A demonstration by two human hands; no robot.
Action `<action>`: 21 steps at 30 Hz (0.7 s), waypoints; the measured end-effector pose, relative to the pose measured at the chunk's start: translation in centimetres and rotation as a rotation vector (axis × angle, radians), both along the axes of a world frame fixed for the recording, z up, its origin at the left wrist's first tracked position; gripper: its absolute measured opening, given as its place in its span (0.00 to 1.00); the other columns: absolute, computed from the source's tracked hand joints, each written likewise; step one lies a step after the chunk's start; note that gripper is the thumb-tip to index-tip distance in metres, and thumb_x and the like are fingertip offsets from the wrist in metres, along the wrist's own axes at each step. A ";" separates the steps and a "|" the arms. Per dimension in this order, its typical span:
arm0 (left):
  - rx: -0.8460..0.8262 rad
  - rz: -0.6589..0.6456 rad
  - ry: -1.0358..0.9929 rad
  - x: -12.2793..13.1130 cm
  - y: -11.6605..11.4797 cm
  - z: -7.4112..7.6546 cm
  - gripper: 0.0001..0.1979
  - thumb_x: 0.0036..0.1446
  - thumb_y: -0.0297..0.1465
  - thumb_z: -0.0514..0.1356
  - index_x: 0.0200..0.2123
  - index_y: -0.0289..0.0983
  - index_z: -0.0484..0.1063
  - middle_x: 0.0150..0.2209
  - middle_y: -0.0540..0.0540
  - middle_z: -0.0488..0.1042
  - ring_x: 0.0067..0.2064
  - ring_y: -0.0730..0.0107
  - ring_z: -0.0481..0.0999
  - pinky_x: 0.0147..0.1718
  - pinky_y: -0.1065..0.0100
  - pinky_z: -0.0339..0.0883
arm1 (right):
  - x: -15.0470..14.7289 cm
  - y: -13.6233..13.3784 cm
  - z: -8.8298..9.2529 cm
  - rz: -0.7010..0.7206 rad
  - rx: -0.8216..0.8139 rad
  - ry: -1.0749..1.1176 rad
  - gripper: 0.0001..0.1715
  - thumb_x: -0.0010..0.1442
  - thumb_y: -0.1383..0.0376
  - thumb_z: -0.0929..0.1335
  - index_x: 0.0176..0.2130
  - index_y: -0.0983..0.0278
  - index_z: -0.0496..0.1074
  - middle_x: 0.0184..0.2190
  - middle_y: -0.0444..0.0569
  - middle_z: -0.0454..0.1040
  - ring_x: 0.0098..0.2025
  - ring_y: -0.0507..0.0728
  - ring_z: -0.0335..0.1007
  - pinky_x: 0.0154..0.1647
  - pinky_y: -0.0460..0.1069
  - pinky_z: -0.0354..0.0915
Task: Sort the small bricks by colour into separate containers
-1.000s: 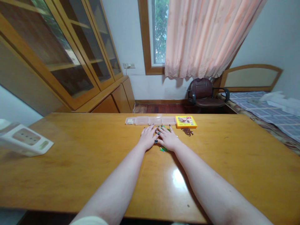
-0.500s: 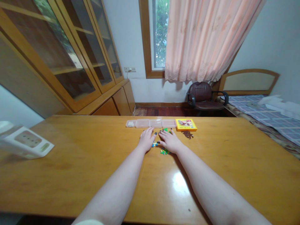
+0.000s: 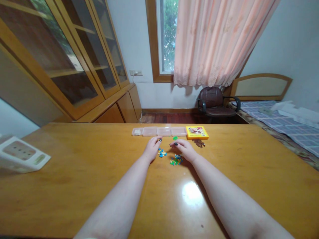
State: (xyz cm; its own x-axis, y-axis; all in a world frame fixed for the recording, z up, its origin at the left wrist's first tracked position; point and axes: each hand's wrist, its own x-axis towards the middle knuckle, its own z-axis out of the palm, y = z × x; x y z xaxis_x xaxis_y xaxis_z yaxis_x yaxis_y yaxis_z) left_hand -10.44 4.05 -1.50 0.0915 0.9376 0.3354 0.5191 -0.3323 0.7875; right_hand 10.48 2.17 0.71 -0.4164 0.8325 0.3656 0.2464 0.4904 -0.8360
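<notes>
Both arms reach forward over the wooden table. My left hand [image 3: 151,149] is closed in a loose pinch, thumb against the fingers, near the clear plastic trays; anything between the fingertips is too small to see. Beside it lies a small pile of blue and cream toy bricks [image 3: 162,153]. My right hand [image 3: 186,149] has its fingers bent and thumb drawn in; what the fingertips hold, if anything, is hidden. Just below that hand sits a mixed heap of green, blue and yellow bricks [image 3: 175,161]. A green ring-like cluster [image 3: 175,138] lies beyond its fingers.
A row of clear plastic trays [image 3: 164,131] runs along the far part of the table [image 3: 99,172]. At its right end is a yellow box [image 3: 197,132], with brown pieces [image 3: 198,143] in front. A white appliance [image 3: 22,153] stands at the left; a chair [image 3: 213,101] is beyond the table.
Both hands have moved slightly apart, and their fingers have gone from spread flat to bent. More of the brick piles and the green cluster now shows. The view has shifted slightly.
</notes>
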 end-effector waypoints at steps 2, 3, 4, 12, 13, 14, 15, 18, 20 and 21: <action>-0.001 -0.010 -0.006 0.0 -0.1 0.2 0.15 0.59 0.33 0.50 0.45 0.36 0.72 0.47 0.42 0.72 0.52 0.62 0.69 0.55 0.58 0.60 | -0.1 0.3 -0.2 -0.042 -0.033 0.031 0.22 0.64 0.54 0.56 0.32 0.65 0.69 0.29 0.49 0.72 0.32 0.55 0.67 0.36 0.50 0.63; -0.002 -0.013 -0.008 0.0 -0.2 0.3 0.15 0.59 0.33 0.50 0.45 0.36 0.72 0.47 0.42 0.72 0.52 0.62 0.69 0.55 0.58 0.60 | -0.1 0.4 -0.3 -0.059 -0.035 0.007 0.22 0.64 0.54 0.55 0.31 0.64 0.68 0.27 0.48 0.70 0.31 0.55 0.66 0.35 0.49 0.62; -0.005 -0.013 -0.007 0.1 -0.2 0.4 0.15 0.59 0.33 0.50 0.45 0.36 0.72 0.47 0.42 0.72 0.52 0.62 0.69 0.55 0.58 0.59 | 0.0 0.5 -0.4 -0.078 -0.032 -0.028 0.22 0.64 0.54 0.55 0.30 0.64 0.67 0.27 0.47 0.68 0.31 0.54 0.64 0.34 0.49 0.62; -0.030 0.008 -0.010 0.3 -0.3 0.5 0.15 0.60 0.34 0.50 0.45 0.36 0.72 0.47 0.42 0.73 0.51 0.63 0.70 0.54 0.59 0.61 | -0.1 0.9 -0.9 -0.105 -0.155 0.135 0.25 0.60 0.46 0.57 0.31 0.63 0.65 0.28 0.46 0.67 0.33 0.55 0.64 0.39 0.51 0.62; -0.033 0.010 -0.014 0.3 -0.3 0.4 0.15 0.60 0.34 0.50 0.45 0.36 0.72 0.47 0.42 0.73 0.51 0.63 0.70 0.54 0.59 0.61 | -0.5 0.8 -1.1 -0.025 -0.215 0.205 0.27 0.60 0.44 0.57 0.32 0.63 0.65 0.29 0.47 0.68 0.35 0.55 0.66 0.41 0.51 0.63; -0.036 0.011 -0.015 0.3 -0.3 0.4 0.15 0.60 0.34 0.50 0.44 0.36 0.72 0.47 0.42 0.73 0.51 0.63 0.70 0.54 0.59 0.61 | -0.9 0.6 -1.2 0.051 -0.290 0.259 0.29 0.59 0.42 0.56 0.32 0.63 0.66 0.30 0.48 0.69 0.35 0.55 0.67 0.42 0.52 0.64; -0.039 0.011 -0.015 0.3 -0.2 0.4 0.15 0.60 0.34 0.50 0.44 0.36 0.72 0.47 0.42 0.73 0.51 0.63 0.70 0.54 0.59 0.61 | -1.3 0.5 -1.4 0.091 -0.349 0.294 0.31 0.58 0.40 0.56 0.32 0.62 0.66 0.30 0.48 0.69 0.36 0.55 0.68 0.43 0.52 0.64; -0.044 0.006 -0.012 0.3 -0.2 0.4 0.15 0.60 0.33 0.51 0.44 0.36 0.72 0.47 0.41 0.73 0.51 0.63 0.70 0.54 0.59 0.61 | -2.0 0.7 -1.9 0.035 -0.347 0.326 0.30 0.56 0.40 0.59 0.33 0.62 0.68 0.34 0.50 0.71 0.39 0.55 0.68 0.48 0.52 0.63; -0.042 0.005 -0.009 0.3 -0.3 0.6 0.15 0.59 0.33 0.51 0.44 0.35 0.72 0.46 0.41 0.73 0.51 0.63 0.70 0.54 0.59 0.61 | -1.7 1.4 -2.1 -0.066 -0.320 0.355 0.29 0.55 0.40 0.61 0.32 0.62 0.69 0.36 0.50 0.72 0.41 0.55 0.68 0.49 0.52 0.62; -0.041 0.006 -0.008 0.3 -0.3 0.6 0.15 0.59 0.33 0.50 0.44 0.35 0.72 0.46 0.41 0.73 0.51 0.63 0.70 0.54 0.59 0.61 | -1.3 1.8 -2.2 -0.104 -0.340 0.395 0.29 0.54 0.40 0.61 0.32 0.62 0.69 0.36 0.50 0.73 0.41 0.55 0.69 0.48 0.52 0.63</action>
